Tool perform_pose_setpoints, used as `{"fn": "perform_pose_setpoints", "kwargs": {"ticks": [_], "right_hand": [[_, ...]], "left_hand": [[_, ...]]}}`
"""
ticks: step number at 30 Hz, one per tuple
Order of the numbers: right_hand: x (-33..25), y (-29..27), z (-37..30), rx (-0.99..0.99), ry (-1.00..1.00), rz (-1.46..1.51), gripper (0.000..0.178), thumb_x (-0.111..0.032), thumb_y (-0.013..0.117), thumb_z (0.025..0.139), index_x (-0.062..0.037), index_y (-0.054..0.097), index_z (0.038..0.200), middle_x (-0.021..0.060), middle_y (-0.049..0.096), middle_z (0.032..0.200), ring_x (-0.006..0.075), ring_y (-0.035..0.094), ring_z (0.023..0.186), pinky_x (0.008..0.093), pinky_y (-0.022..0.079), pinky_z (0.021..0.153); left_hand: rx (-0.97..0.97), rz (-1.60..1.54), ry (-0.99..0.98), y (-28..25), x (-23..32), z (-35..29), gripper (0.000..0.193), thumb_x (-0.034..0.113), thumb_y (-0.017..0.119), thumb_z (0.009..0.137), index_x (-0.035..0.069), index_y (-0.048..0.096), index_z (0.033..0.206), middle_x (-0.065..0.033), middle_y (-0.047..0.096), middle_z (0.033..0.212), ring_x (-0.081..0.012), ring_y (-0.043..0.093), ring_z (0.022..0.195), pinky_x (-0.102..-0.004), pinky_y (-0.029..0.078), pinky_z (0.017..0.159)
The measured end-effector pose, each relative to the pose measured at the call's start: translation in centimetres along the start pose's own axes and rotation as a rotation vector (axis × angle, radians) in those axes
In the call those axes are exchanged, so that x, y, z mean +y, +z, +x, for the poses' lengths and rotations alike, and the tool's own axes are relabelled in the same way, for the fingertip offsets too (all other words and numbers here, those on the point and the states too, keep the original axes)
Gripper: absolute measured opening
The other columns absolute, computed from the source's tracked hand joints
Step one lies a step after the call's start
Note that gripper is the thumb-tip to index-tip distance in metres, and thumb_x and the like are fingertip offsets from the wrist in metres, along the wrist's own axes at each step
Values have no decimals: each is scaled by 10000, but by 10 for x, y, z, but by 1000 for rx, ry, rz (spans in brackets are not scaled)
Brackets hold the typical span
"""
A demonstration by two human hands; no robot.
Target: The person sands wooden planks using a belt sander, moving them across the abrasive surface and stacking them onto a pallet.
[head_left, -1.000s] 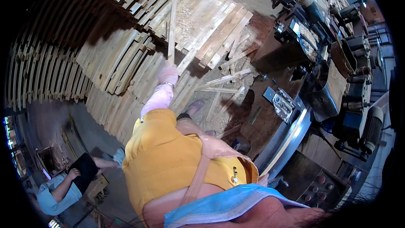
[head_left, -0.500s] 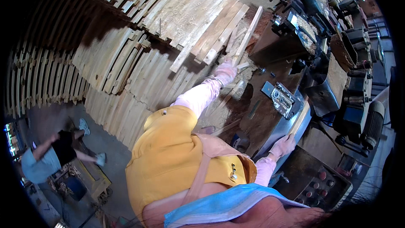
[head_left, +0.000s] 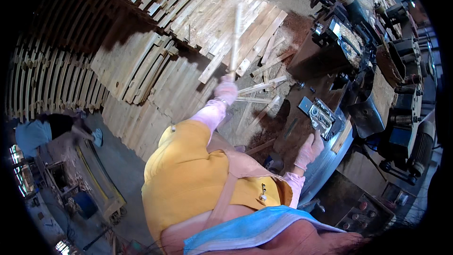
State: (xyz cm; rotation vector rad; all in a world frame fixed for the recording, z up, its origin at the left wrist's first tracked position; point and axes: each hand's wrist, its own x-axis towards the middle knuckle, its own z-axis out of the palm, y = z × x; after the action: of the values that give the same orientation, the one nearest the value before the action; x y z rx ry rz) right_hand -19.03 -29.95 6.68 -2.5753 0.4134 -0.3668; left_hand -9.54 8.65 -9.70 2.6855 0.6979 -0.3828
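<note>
My left hand (head_left: 226, 90), in a pale glove, is closed round the lower end of a long wooden strip (head_left: 237, 38). The strip, blurred by motion, points away from me above a layer of light boards (head_left: 257, 33). My right hand (head_left: 310, 151), also gloved, is over the near edge of the machine's metal table (head_left: 314, 177), fingers stretched out and nothing held. Just beyond it sits a metal guide block (head_left: 322, 117). Right of that hand, the end of another wooden strip (head_left: 342, 137) lies on the table, its far part hidden under the machine's guard (head_left: 370, 108).
Tall stacks of boards (head_left: 141, 66) fill the left side. Loose offcuts (head_left: 264, 87) and sawdust lie between stack and machine. A control panel with buttons (head_left: 361, 212) is at lower right, a motor (head_left: 420, 146) at far right. Another person (head_left: 35, 132) is at far left.
My left hand has swung left, carrying its strip over the boards. My right hand has come off the strip on the machine table, which has moved farther under the guard. The other person has shifted.
</note>
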Motion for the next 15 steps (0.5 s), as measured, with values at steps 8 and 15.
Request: {"fn": "perform_pose_setpoints", "kwargs": {"ticks": [8, 15], "right_hand": [[-72, 73, 30, -481, 304, 875, 318, -263, 593, 1027, 24, 638, 1158, 102, 703, 970, 208, 646, 867, 345, 512, 795], [-66, -75, -34, -232, 612, 653, 392, -145, 667, 934, -4, 659, 1299, 36, 658, 924, 129, 586, 812, 277, 466, 726]], "left_hand": [[-507, -1151, 501, -72, 134, -204, 612, 344, 636, 955, 22, 489, 1455, -242, 617, 1286, -367, 640, 1183, -429, 503, 1028], [-384, -202, 341, -94, 120, -49, 505, 424, 716, 837, 68, 669, 1192, -159, 681, 1197, -342, 642, 1163, -428, 496, 1021]]}}
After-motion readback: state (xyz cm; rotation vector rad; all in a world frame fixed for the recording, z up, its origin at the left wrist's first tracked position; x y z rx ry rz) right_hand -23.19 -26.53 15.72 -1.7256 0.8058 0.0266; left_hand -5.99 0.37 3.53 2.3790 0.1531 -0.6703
